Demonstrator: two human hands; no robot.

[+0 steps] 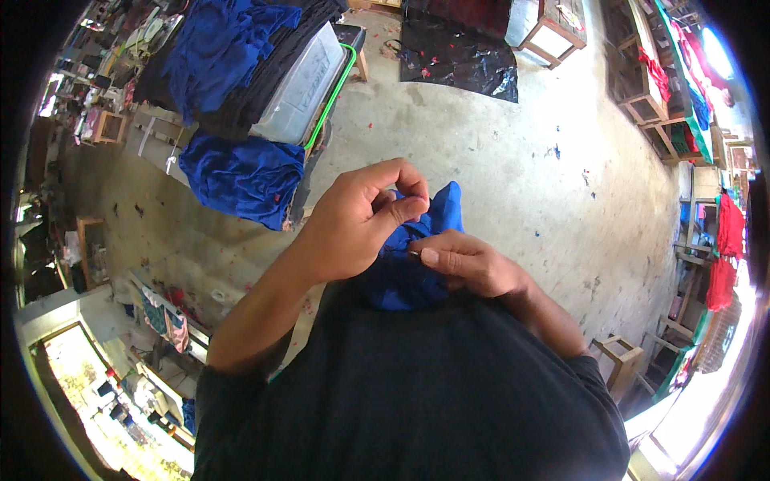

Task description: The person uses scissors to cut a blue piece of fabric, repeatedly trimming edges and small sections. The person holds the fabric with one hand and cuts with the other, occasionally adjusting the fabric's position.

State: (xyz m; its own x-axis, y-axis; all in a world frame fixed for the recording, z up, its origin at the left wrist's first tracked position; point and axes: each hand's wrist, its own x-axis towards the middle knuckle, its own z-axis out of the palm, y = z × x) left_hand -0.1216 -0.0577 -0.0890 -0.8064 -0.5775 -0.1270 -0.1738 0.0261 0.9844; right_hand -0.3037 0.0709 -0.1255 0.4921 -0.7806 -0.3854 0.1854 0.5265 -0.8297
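A blue cloth garment (451,210) is bunched in front of my chest, with part of it between and below my hands. My left hand (353,215) is raised over its left side, thumb and forefinger pinched together. Whatever lies in that pinch is too small to make out. Lower and to the right, my right hand (469,263) is closed at the cloth, thumb against the fingers. A small pale glint shows at its thumb tip, but its kind cannot be told.
At the upper left, a table carries blue garments (241,178), dark cloth and a clear plastic bin (301,88) beside a green rim (330,100). A black sheet (461,56) lies on the concrete floor (545,168). Wooden racks (646,100) with red cloth (730,228) line the right.
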